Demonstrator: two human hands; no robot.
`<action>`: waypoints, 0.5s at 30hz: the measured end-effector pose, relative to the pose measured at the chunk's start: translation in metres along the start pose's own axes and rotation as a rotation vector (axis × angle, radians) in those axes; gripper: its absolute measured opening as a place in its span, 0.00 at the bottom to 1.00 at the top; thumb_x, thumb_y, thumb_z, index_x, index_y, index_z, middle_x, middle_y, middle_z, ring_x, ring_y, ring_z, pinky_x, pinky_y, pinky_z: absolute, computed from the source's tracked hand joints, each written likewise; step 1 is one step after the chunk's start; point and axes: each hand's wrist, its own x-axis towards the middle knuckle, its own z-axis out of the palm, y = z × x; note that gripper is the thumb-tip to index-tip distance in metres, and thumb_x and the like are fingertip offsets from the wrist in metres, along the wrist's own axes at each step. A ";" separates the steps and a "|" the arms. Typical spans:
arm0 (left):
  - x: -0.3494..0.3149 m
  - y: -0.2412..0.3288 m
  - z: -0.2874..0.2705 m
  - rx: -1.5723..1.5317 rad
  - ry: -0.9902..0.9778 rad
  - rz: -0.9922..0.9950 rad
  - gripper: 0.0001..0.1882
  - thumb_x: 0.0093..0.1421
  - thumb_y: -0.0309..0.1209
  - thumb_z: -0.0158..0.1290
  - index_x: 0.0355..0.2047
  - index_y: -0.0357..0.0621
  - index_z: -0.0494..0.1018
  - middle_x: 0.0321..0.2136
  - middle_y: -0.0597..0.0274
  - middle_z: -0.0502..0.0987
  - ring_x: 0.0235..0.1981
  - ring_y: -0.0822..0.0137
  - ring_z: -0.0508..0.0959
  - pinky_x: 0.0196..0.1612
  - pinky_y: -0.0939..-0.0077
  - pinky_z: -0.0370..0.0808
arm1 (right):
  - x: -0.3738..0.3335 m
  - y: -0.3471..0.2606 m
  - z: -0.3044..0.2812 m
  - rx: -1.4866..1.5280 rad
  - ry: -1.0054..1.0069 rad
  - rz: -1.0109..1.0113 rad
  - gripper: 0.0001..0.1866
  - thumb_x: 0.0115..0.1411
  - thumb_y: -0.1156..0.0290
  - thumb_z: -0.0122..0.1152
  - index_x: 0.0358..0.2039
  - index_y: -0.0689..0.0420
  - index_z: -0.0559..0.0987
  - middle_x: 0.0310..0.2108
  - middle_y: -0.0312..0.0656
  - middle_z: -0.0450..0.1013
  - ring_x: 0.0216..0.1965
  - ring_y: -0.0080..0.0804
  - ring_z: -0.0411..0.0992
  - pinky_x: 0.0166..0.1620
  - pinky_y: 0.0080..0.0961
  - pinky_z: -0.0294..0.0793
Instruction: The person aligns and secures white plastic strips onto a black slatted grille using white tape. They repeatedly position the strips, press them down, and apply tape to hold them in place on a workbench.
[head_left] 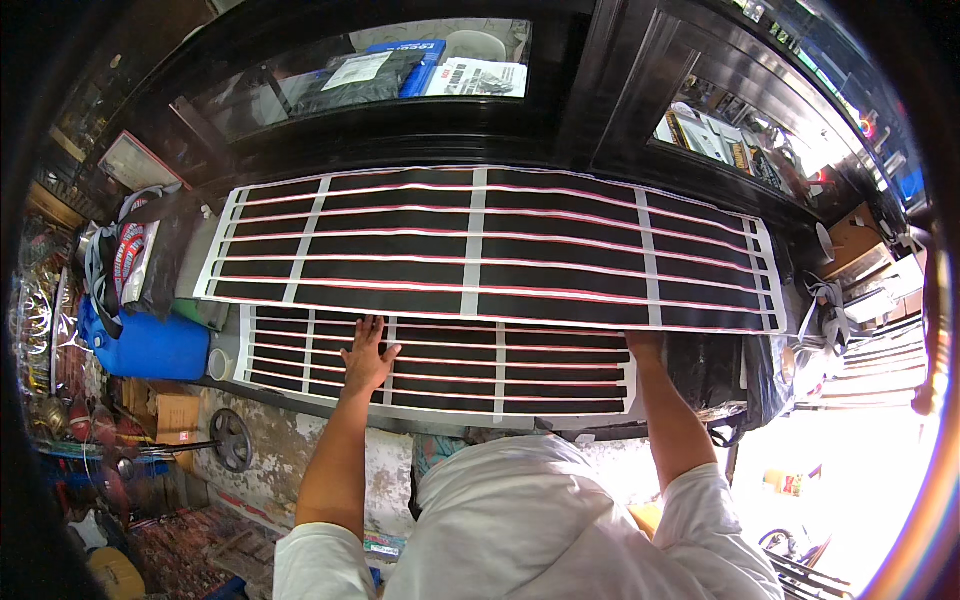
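Observation:
Two large black sheets with red stripes and white crossbands lie on a dark counter. The upper sheet [490, 250] overlaps the far edge of the lower sheet [450, 365]. My left hand [366, 355] lies flat, fingers spread, on the left part of the lower sheet. My right hand [645, 345] reaches to the right end of the lower sheet; its fingers slip under the upper sheet's near edge and are hidden, so what it grips is unclear.
A dark glass-fronted cabinet [400, 75] holding packets and papers stands behind the counter. A blue plastic canister [150, 345] and a bag [130, 260] sit at the left. Black plastic wrap [740, 375] bunches at the right. A small metal wheel [231, 438] stands below the counter.

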 end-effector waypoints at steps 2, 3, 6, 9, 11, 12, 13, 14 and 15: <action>0.001 -0.001 0.004 -0.001 -0.008 -0.012 0.43 0.73 0.56 0.54 0.81 0.63 0.50 0.82 0.68 0.45 0.83 0.58 0.43 0.73 0.14 0.48 | -0.008 -0.002 -0.008 0.162 -0.119 0.170 0.31 0.67 0.52 0.62 0.67 0.50 0.76 0.66 0.49 0.74 0.68 0.55 0.70 0.71 0.50 0.68; -0.002 -0.005 0.003 0.008 -0.008 -0.029 0.43 0.73 0.56 0.53 0.81 0.63 0.50 0.82 0.68 0.45 0.83 0.58 0.43 0.73 0.14 0.47 | -0.016 -0.017 -0.018 0.175 -0.093 0.161 0.29 0.68 0.52 0.61 0.66 0.50 0.77 0.65 0.49 0.75 0.68 0.54 0.70 0.71 0.48 0.69; -0.003 -0.007 0.003 0.012 -0.007 -0.034 0.43 0.72 0.57 0.53 0.81 0.64 0.50 0.82 0.68 0.45 0.83 0.59 0.42 0.73 0.14 0.46 | -0.024 -0.037 -0.049 0.172 -0.134 0.152 0.27 0.69 0.54 0.62 0.65 0.51 0.77 0.64 0.49 0.76 0.67 0.53 0.71 0.71 0.46 0.69; -0.001 -0.006 0.003 0.002 -0.002 -0.023 0.43 0.72 0.57 0.53 0.81 0.65 0.50 0.82 0.68 0.45 0.83 0.59 0.42 0.73 0.14 0.46 | -0.025 -0.041 -0.054 0.220 -0.127 0.152 0.26 0.69 0.57 0.62 0.65 0.52 0.77 0.64 0.50 0.76 0.67 0.54 0.71 0.71 0.45 0.69; -0.001 -0.008 0.004 0.004 0.004 -0.022 0.43 0.72 0.58 0.53 0.81 0.65 0.50 0.82 0.67 0.46 0.83 0.59 0.42 0.73 0.13 0.46 | -0.026 -0.039 -0.049 0.290 -0.108 0.186 0.25 0.69 0.59 0.62 0.65 0.53 0.77 0.64 0.50 0.76 0.67 0.53 0.71 0.71 0.44 0.68; -0.003 -0.011 0.003 0.011 0.006 -0.032 0.43 0.72 0.58 0.53 0.81 0.65 0.50 0.82 0.67 0.46 0.83 0.59 0.43 0.73 0.13 0.46 | -0.026 -0.047 -0.053 0.337 -0.114 0.216 0.25 0.70 0.60 0.61 0.65 0.53 0.77 0.64 0.50 0.76 0.67 0.52 0.71 0.71 0.43 0.68; -0.007 -0.016 0.001 0.020 0.008 -0.046 0.44 0.72 0.58 0.53 0.81 0.65 0.50 0.82 0.67 0.46 0.83 0.59 0.43 0.73 0.13 0.46 | -0.026 -0.057 -0.059 0.387 -0.123 0.244 0.24 0.70 0.61 0.61 0.64 0.54 0.77 0.64 0.50 0.76 0.67 0.51 0.71 0.72 0.41 0.68; -0.011 -0.021 0.000 0.030 0.010 -0.062 0.44 0.72 0.58 0.53 0.81 0.65 0.50 0.82 0.67 0.46 0.83 0.59 0.43 0.73 0.13 0.46 | -0.026 -0.058 -0.037 0.420 -0.045 0.229 0.23 0.67 0.61 0.63 0.60 0.53 0.79 0.59 0.50 0.79 0.62 0.52 0.74 0.67 0.42 0.72; -0.003 -0.010 0.002 0.015 0.003 -0.029 0.44 0.72 0.58 0.54 0.81 0.65 0.50 0.82 0.67 0.46 0.83 0.59 0.43 0.73 0.13 0.46 | -0.029 -0.029 -0.008 0.415 0.065 0.242 0.22 0.63 0.60 0.65 0.56 0.52 0.81 0.54 0.50 0.81 0.57 0.54 0.78 0.61 0.42 0.77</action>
